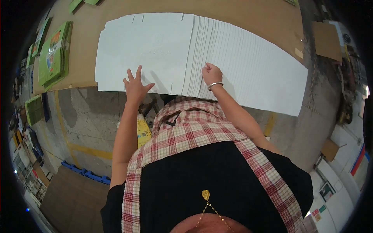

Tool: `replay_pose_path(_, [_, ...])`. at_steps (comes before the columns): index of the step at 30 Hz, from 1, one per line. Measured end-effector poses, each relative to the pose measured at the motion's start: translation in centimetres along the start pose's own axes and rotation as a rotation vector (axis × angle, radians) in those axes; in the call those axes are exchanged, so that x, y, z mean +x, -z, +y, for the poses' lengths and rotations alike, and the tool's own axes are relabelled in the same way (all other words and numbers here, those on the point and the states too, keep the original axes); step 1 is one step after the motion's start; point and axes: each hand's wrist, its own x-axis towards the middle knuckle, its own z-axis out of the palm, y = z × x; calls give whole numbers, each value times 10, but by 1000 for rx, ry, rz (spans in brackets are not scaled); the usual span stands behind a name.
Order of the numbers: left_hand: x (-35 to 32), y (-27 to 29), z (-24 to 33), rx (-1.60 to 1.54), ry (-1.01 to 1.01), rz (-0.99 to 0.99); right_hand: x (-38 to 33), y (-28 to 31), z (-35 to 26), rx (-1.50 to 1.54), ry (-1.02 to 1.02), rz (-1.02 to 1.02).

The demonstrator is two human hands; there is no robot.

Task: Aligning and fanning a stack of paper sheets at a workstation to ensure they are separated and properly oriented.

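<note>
A white die-cut cardboard sheet [143, 42] with slits along its edges lies face up on the brown worktable. From its right side, several more white sheets [256, 66] fan out in overlapping steps toward the table's right end. Over the front part of the top sheet, my left hand [136, 86] has its fingers spread and holds nothing; whether it touches the sheet I cannot tell. My right hand [213, 74], with a bangle at the wrist, is closed over the fanned edges. Its fingers are curled in, and anything inside them is hidden.
Stacked green printed packages [54, 54] lie at the left of the brown table [83, 50]. More green packages [34, 110] stand lower, off its left end. A brown cardboard piece [327, 40] is beyond the right end. Yellow lines [91, 151] mark the concrete floor.
</note>
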Motion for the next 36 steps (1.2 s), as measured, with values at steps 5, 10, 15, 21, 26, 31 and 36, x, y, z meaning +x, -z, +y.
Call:
replay_pose_path(5, [3, -20, -1, 127, 28, -241, 1, -12, -6, -72, -8, 146])
replay_pose_path(10, [5, -28, -3, 157, 29, -209, 12, -18, -1, -99, -128, 119])
replay_pose_path(15, [5, -27, 1, 195, 18, -207, 19, -14, 2, -158, -83, 75])
replay_pose_path(21, [1, -32, -2, 201, 26, -185, 19, -18, 1, -215, -25, 54])
replay_pose_path(26, [2, -34, -12, 172, 27, -170, 19, -28, 0, -265, 51, 78])
replay_pose_path(31, [5, -32, -19, 220, 47, -173, 14, -27, -10, -148, 21, 78])
replay_pose_path(36, [5, -38, -21, 226, 29, -151, -1, -40, -19, -102, 35, 67])
